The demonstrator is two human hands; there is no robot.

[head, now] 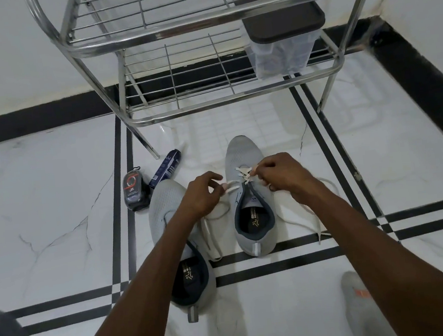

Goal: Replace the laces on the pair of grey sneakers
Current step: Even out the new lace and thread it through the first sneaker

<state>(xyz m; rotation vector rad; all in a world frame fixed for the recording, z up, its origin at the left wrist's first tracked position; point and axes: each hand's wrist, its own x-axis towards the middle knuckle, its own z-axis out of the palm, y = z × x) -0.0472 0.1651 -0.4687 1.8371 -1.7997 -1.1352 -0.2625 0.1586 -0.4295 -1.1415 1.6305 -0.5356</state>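
Right hand pinches white lace at sneaker's eyelets; left hand seemingly pinches lace end beside it; uneven pull may skip eyelet

"ADVANCE"-like print on the right sneaker's insole; other labels too blurred.

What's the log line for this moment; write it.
left hand: pinches lace | right hand: pinches lace at eyelets | right sneaker: partly laced
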